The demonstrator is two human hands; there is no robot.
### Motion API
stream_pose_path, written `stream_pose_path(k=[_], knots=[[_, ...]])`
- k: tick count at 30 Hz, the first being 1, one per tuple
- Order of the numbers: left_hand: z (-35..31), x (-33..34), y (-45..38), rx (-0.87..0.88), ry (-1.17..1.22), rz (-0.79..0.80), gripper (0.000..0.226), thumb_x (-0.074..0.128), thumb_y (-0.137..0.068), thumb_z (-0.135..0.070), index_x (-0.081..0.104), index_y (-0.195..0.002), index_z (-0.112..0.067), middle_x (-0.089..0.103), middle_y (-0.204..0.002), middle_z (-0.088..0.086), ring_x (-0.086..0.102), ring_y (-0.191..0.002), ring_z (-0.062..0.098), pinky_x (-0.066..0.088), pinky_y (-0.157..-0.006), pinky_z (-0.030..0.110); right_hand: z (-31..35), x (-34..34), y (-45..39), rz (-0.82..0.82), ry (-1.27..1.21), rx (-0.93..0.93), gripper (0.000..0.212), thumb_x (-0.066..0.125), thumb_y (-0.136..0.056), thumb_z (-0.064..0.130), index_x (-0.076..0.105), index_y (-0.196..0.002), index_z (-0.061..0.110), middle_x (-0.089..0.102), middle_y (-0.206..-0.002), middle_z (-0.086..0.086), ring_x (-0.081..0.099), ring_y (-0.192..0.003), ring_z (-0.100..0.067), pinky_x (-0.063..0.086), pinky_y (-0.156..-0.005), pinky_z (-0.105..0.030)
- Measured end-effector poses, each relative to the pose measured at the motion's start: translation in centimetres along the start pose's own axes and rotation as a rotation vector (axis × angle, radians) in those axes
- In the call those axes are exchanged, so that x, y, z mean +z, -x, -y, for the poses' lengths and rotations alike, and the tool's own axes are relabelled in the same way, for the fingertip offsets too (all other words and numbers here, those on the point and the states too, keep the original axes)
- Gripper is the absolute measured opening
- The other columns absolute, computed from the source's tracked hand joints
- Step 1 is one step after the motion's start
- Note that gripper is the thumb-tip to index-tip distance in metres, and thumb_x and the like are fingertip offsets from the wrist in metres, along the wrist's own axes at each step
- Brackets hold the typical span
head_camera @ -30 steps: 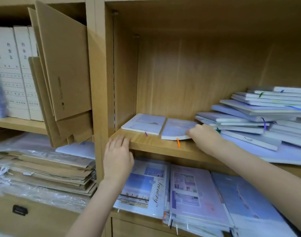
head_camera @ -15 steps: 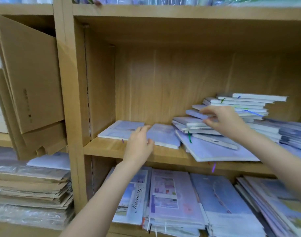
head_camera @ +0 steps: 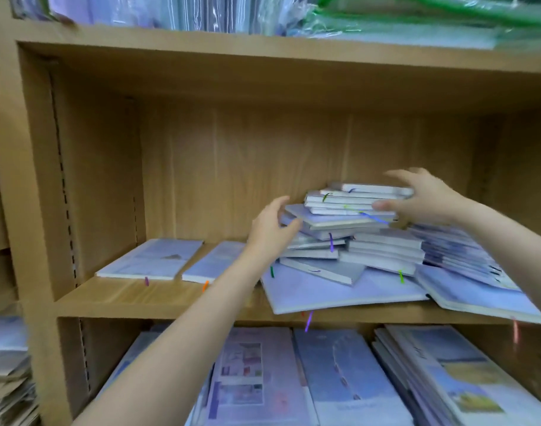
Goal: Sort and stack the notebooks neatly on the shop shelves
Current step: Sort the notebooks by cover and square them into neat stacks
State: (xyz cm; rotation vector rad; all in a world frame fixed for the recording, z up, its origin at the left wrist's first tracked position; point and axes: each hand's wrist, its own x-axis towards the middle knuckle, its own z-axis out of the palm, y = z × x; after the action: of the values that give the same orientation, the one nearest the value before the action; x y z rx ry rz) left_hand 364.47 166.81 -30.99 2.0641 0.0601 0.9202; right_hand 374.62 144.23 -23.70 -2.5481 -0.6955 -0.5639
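1. Head view: both hands have left the two flat notebooks (head_camera: 152, 259) at the left of the middle shelf (head_camera: 158, 298) and moved right to the messy pile (head_camera: 352, 232).
2. Left hand (head_camera: 270, 232), which a moment ago rested near the shelf's front edge, is now up at the pile's left side, fingers loosely curved and spread, touching or just short of the covers — I can't tell which.
3. Right hand (head_camera: 422, 198) has climbed from the pile's middle to its top few notebooks (head_camera: 358, 199): thumb under their right end, fingers arched over the top, closing but not clearly clamped.
4. That reads as a switch from laying out singles to lifting the next batch off the heap.
5. Those top notebooks sit between the two hands, tilted and overhanging the books beneath.
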Motion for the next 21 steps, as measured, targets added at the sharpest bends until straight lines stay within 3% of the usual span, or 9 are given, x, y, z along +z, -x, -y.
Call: stream_pose_path(k=[3,8,10,13,15,18,19,21], knots=[[-1.2,1.1,-0.9,-0.108,0.113,0.09,0.064,0.062,-0.087,-0.025,0.032,-0.143,-0.02,0.044,-0.137,0.005,0.043,-0.126,0.017,0.036,-0.104,0.032,-0.2,0.0,-0.5,0.062,-0.077,-0.044,0.068,0.065,-0.08,0.05,0.043,-0.138,0.021,0.044,-0.142,-0.011,0.045,-0.122,-0.025,0.031,-0.107,-0.036],[-2.0,2.3,-2.0,-0.201,0.254,0.174,0.074,0.063,-0.087,-0.017,0.02,-0.147,-0.012,0.039,-0.144,0.006,0.042,-0.127,0.014,0.034,-0.096,0.023,0.6,0.6,-1.0,0.045,-0.064,-0.111,0.062,0.067,-0.081,0.044,0.049,-0.134,0.018,0.051,-0.138,-0.005,0.042,-0.129,-0.026,0.032,-0.101,-0.03],[-2.1,2.6,-2.3,-0.244,0.287,0.198,0.065,0.063,-0.086,-0.015,0.03,-0.143,-0.011,0.051,-0.131,0.004,0.052,-0.111,0.014,0.041,-0.086,0.019,0.4,0.6,-1.1,0.054,-0.091,-0.116,0.061,0.068,-0.08,0.044,0.051,-0.132,0.019,0.053,-0.135,-0.003,0.043,-0.127,-0.025,0.033,-0.099,-0.029],[-2.2,3.0,-2.8,-0.273,0.34,0.216,0.033,0.063,-0.086,-0.01,0.052,-0.116,-0.017,0.063,-0.105,-0.002,0.059,-0.085,0.01,0.045,-0.062,0.012,0.0,0.9,-1.3,-0.004,-0.125,-0.099,0.06,0.072,-0.077,0.043,0.054,-0.129,0.019,0.054,-0.132,-0.005,0.042,-0.127,-0.026,0.033,-0.097,-0.03],[-1.9,3.2,-3.3,-0.281,0.344,0.211,0.038,0.065,-0.084,-0.011,0.052,-0.119,-0.015,0.064,-0.107,0.0,0.059,-0.09,0.015,0.047,-0.07,0.017,-0.3,1.3,-1.7,-0.027,-0.15,-0.083,0.063,0.074,-0.074,0.043,0.055,-0.128,0.019,0.052,-0.134,-0.007,0.041,-0.128,-0.026,0.033,-0.098,-0.03],[-2.0,3.1,-3.7,-0.275,0.264,0.171,0.068,0.069,-0.081,-0.014,0.036,-0.14,-0.014,0.054,-0.126,0.003,0.054,-0.107,0.018,0.044,-0.088,0.026,-0.5,1.6,-2.4,0.023,-0.289,-0.017,0.068,0.077,-0.071,0.041,0.052,-0.131,0.021,0.045,-0.14,-0.007,0.04,-0.129,-0.024,0.034,-0.101,-0.032],[-2.1,2.9,-3.9,-0.268,0.225,0.155,0.073,0.07,-0.08,-0.013,0.032,-0.143,-0.015,0.05,-0.129,0.004,0.053,-0.11,0.018,0.046,-0.087,0.024,-0.5,1.7,-2.6,0.052,-0.365,0.004,0.07,0.078,-0.072,0.039,0.05,-0.133,0.021,0.044,-0.14,-0.006,0.041,-0.127,-0.023,0.035,-0.099,-0.03],[-2.6,2.5,-4.4,-0.264,0.198,0.193,0.067,0.069,-0.08,-0.009,0.037,-0.139,-0.013,0.055,-0.119,0.004,0.058,-0.097,0.017,0.051,-0.067,0.015,-0.5,2.1,-2.8,0.099,-0.51,0.042,0.072,0.079,-0.072,0.033,0.046,-0.135,0.02,0.044,-0.136,-0.005,0.044,-0.12,-0.02,0.036,-0.092,-0.026]])
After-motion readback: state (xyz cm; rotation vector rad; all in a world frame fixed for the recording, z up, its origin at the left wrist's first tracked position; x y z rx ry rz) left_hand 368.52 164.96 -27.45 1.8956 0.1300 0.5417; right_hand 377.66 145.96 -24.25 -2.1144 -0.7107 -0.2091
